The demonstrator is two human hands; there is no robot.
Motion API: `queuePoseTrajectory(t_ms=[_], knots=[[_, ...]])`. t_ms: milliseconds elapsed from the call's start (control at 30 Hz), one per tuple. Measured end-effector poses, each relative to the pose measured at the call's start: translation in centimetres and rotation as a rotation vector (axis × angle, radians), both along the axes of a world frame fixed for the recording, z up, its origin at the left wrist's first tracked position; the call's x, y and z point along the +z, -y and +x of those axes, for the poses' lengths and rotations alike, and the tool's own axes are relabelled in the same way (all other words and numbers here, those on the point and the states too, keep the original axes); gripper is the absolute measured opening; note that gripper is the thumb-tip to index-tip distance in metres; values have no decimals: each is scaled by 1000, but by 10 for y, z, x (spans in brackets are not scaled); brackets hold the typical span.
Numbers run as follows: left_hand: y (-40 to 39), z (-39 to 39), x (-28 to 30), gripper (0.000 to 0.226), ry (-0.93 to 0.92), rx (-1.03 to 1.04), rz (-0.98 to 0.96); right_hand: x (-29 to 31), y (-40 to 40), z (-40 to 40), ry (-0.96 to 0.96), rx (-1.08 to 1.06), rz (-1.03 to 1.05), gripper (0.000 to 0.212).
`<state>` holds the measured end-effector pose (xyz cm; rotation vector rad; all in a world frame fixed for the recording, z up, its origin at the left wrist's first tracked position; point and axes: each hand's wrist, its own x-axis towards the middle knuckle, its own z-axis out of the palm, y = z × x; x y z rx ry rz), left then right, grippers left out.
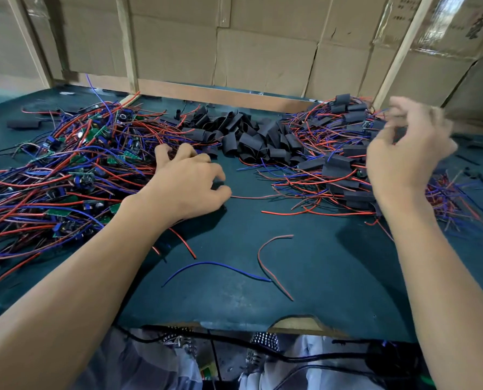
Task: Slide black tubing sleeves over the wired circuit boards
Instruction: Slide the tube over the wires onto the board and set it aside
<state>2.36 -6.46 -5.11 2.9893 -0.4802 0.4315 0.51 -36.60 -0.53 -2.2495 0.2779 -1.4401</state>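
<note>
A tangle of wired circuit boards (65,170), green boards with red and blue leads, covers the left of the green table (263,291). Loose black tubing sleeves (251,136) are heaped at the back centre. Boards with sleeves on them (339,167) lie piled at the right. My left hand (187,184) rests at the inner edge of the left tangle with its fingers curled down into the wires. It pinches a small dark piece at the thumb, and a red wire trails out to the right. My right hand (403,153) is blurred and raised over the right pile, fingers loosely spread, holding nothing I can see.
Loose wires, a red one (274,263) and a blue one (215,267), lie on the table in front of me. A cardboard wall (234,46) with wooden posts closes the back. Stray sleeves (23,124) lie at the far left. The table's front edge runs just above my lap.
</note>
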Motion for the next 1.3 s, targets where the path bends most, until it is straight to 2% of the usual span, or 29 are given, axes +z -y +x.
queuePoseTrajectory(t_ms=[67, 133, 200, 267, 433, 633, 733, 833, 933, 1000, 1100, 1233, 1300], knots=[[3, 0, 1, 39, 20, -36, -9, -3, -14, 1, 61, 173, -111, 39], [9, -1, 3, 39, 21, -68, 6, -9, -32, 2, 41, 400, -180, 33], [14, -5, 3, 47, 36, -98, 24, -17, -51, 1, -83, 614, -212, 31], [14, -8, 4, 53, 96, -118, -8, -25, -64, 0, -247, 731, -245, 30], [8, -14, 13, 60, 246, -185, -134, -34, -66, 3, -548, 783, -218, 46], [16, -19, 15, 62, 286, -296, -149, -35, -62, 4, -655, 819, -185, 45], [17, -21, 17, 60, 263, -401, -216, -35, -67, 1, -640, 886, -166, 37], [18, -21, 18, 55, 223, -471, -287, -34, -72, -1, -604, 960, -110, 18], [20, -21, 19, 52, 184, -507, -392, -35, -75, -2, -624, 1019, -39, 13], [21, -21, 19, 50, 178, -536, -421, -36, -79, -4, -643, 1064, -4, 16], [22, -20, 18, 45, 274, -561, -352, -36, -81, -5, -610, 1156, 67, 21], [23, -19, 17, 37, 373, -552, -394, -30, -74, -5, -530, 1327, 349, 28], [24, -19, 17, 36, 370, -542, -410, -31, -75, -3, -512, 1284, 382, 22]])
